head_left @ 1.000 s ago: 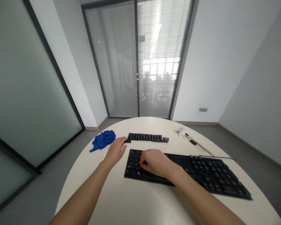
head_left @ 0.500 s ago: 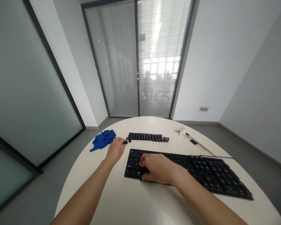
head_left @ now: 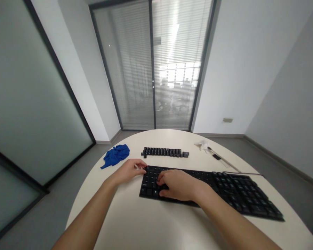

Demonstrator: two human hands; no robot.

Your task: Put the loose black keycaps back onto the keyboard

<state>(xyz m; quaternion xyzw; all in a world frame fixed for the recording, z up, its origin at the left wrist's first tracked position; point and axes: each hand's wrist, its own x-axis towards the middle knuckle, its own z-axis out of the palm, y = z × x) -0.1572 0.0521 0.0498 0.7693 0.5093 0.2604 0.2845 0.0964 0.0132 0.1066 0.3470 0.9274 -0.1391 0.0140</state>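
On the pale table (head_left: 146, 222): black keyboard (head_left: 219, 182), loose keys (head_left: 163, 152) beyond.
I have the left hand (head_left: 129, 170) at the keyboard's far-left corner, the right hand (head_left: 178, 184) curled over its left part; I can't tell whether either grips anything.

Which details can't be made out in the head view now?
- Head view: part of the keyboard, hidden by the right hand.
- Head view: markings on the loose keycaps, too small.
- Head view: whether the left hand holds anything, too small.
- Head view: right forearm, cut off by bottom edge.
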